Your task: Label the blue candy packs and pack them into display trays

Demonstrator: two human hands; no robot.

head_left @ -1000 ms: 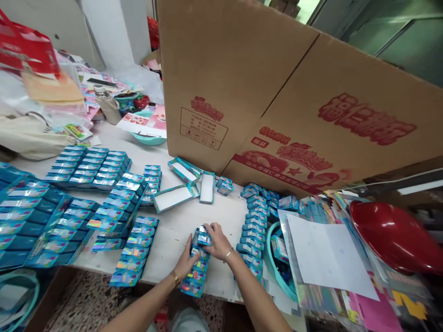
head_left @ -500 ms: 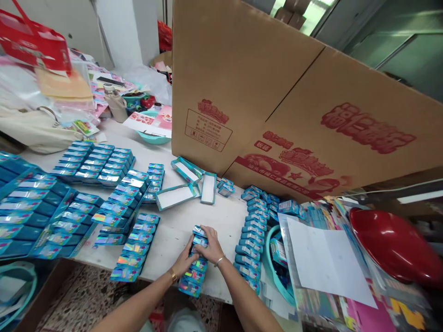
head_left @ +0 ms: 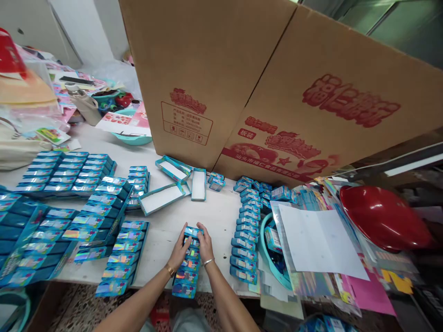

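A row of small blue holographic boxes point(head_left: 187, 272) runs toward the table's front edge. My left hand point(head_left: 179, 252) presses against the left side of that row, fingers curled around its far end. My right hand point(head_left: 205, 246) grips the right side, with its fingertips on the topmost small box point(head_left: 192, 231). Both hands squeeze the same row between them. Each wrist carries a thin bracelet.
Rows of blue boxes point(head_left: 86, 216) cover the left of the white table point(head_left: 221, 216); another row point(head_left: 245, 240) lies to the right. Open empty trays point(head_left: 162, 197) sit farther back. A big cardboard carton point(head_left: 270, 87) stands behind. A teal basin point(head_left: 266, 251), white sheet point(head_left: 318, 242) and red bowl point(head_left: 384, 216) crowd the right.
The view shifted, so everything sits lower and more to the left. Both hands stayed on the row, and the right hand pulled in closer to the left at the row's far end.
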